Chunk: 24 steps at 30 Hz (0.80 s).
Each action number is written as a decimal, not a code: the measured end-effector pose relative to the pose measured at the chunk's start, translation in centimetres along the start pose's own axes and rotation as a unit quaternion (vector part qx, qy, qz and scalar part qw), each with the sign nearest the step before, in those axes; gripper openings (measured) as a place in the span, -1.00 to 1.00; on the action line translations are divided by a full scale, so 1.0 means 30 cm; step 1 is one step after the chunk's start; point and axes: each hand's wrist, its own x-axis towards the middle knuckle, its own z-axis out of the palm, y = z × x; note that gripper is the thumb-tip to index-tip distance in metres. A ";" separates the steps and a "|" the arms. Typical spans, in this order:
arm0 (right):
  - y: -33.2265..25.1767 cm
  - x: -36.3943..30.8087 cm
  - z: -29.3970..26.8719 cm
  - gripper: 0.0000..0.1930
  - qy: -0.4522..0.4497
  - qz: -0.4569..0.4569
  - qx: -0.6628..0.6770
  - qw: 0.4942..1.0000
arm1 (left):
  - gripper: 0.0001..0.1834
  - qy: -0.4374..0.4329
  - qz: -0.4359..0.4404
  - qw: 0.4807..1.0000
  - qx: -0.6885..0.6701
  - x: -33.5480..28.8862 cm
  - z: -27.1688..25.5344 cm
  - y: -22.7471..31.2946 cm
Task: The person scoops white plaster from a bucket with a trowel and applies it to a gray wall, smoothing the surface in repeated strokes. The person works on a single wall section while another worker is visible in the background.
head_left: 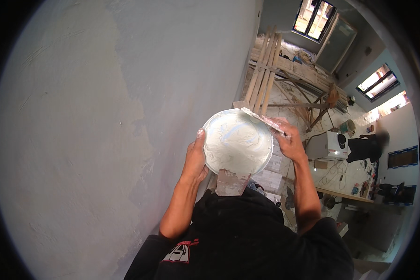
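A round pale bucket (239, 144) full of creamy white putty is in front of my body, beside the wall. My left hand (195, 158) grips its left side, with fingertips at the rim. In my right hand (290, 141) is a flat, putty-caked trowel (261, 118), seen nearly edge-on and resting along the bucket's upper right rim. Swirls and ridges mark the putty's surface. A second flat blade, a brownish-grey scraper (232, 182), sticks out over the near rim toward me; its other end is hidden.
The grey wall (79, 140), with a patchy coat, fills the left side. Wooden poles (265, 70) and a plank scaffold (308, 72) stand ahead to the right. Farther right are a white box-shaped appliance (325, 145), loose cables (333, 171) and a person in dark clothes (363, 148).
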 end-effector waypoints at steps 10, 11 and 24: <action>0.008 -0.010 -0.032 -0.53 0.007 -0.022 -0.113 0.993 | -0.40 0.002 0.014 1.000 0.019 0.001 -0.004 -0.008; 0.009 -0.008 -0.034 -0.54 0.008 -0.026 -0.131 0.991 | -0.40 0.004 0.014 1.000 0.022 -0.002 -0.001 -0.006; 0.063 -0.082 -0.145 -0.65 0.081 -0.039 -0.232 0.969 | -0.39 0.015 0.041 0.999 0.000 -0.004 0.009 -0.030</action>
